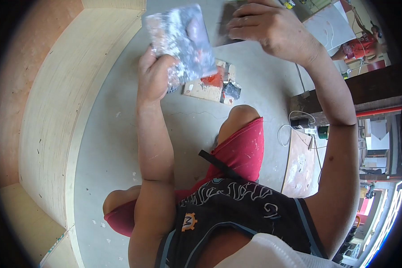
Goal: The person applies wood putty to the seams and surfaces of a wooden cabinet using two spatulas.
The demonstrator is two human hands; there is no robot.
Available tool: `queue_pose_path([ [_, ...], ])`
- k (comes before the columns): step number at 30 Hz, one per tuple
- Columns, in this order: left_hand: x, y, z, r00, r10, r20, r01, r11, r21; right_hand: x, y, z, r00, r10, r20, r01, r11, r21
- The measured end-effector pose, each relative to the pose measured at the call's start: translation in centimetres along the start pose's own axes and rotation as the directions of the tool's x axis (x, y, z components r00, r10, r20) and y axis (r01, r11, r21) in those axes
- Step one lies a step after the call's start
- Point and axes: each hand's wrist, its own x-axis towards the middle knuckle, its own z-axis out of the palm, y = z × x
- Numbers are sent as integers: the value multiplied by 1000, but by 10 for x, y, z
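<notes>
My left hand [153, 78] grips the lower left edge of a flat rectangular plate [181, 42], with the thumb on its face. White and grey smears cover the plate, and its surface is blurred. To its right, my right hand [261, 24] is closed on a thin dark flat blade [224, 22], partly hidden by the fingers. The blade and the plate are apart. Below the plate, on the floor, lies a wooden board [203, 90] with a red-orange smear [214, 78] and a small dark block [232, 90]. Part of a round container [172, 90] shows beside my left wrist.
A curved pale plywood panel [53, 102] stands along the left. On the right are a dark beam [366, 91], a thin stained board [299, 163], a cable [283, 134] and a green can [323, 132]. Another person in red [361, 47] is at the upper right.
</notes>
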Motion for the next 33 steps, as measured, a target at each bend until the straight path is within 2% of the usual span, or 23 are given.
queue_pose_path([
  [1,0,5,1,1000,8,-3,-8,1000,-1,-9,4,12,997,83,1,-83,995,51],
  [2,0,13,2,998,32,-58,-39,993,-115,-18,5,25,997,75,-1,-75,996,45],
  [3,0,18,3,991,55,-118,-81,970,-229,-28,4,41,940,298,-166,-233,916,325],
  [4,1,14,6,988,77,-131,-106,967,-234,-31,4,56,814,524,-250,-295,745,598],
  [5,4,7,12,973,118,-199,-171,947,-274,-29,-5,69,825,499,-264,-274,762,586],
  [6,7,2,19,953,150,-263,-230,923,-307,-27,-26,81,621,750,-228,-242,461,854],
  [7,5,2,31,951,144,-274,-233,916,-327,-26,-46,94,390,919,-56,-91,99,991],
  [8,4,1,34,951,145,-272,-233,917,-325,-20,-62,107,387,898,-209,148,163,975],
  [10,1,-1,40,971,77,-228,-161,910,-381,-2,-88,115,389,837,-385,-4,420,908],
  [11,-3,3,41,975,124,-185,-183,918,-352,-4,-90,118,385,841,-380,-9,415,910],
  [13,-4,-2,34,969,127,-212,-190,931,-312,-6,-87,124,454,757,-470,-158,587,794],
  [14,-4,-4,31,959,144,-242,-210,940,-270,-8,-85,123,452,758,-470,-159,587,794],
  [16,-2,-2,30,956,158,-246,-234,918,-319,-18,-78,120,596,716,-364,-359,642,677],
  [17,-2,-3,26,966,134,-222,-206,918,-339,-22,-76,117,593,719,-363,-363,641,676],
  [19,-1,-2,23,974,136,-184,-191,927,-323,-24,-64,113,704,689,-171,-471,633,614],
  [20,-1,-2,23,973,138,-185,-192,928,-320,-29,-56,113,705,688,-172,-468,634,616],
  [22,0,2,29,948,183,-259,-220,968,-124,-30,-38,104,647,616,-450,-312,752,580],
  [24,0,1,30,950,172,-261,-206,973,-109,-26,-36,78,613,672,-416,-301,685,664],
  [26,3,-4,28,963,154,-219,-140,987,80,-17,-30,59,761,447,-471,-239,867,437],
  [29,5,-15,32,974,164,-159,-145,982,123,3,-28,54,816,368,-446,-216,910,355],
  [30,5,-15,32,975,157,-158,-138,983,125,8,-31,52,814,375,-444,-221,906,361],
  [32,2,-15,31,942,306,-142,-239,903,356,16,-37,43,825,449,-344,-298,862,409],
  [33,0,-14,30,943,298,-149,-229,905,359,22,-32,27,908,338,-249,-189,860,475],
])
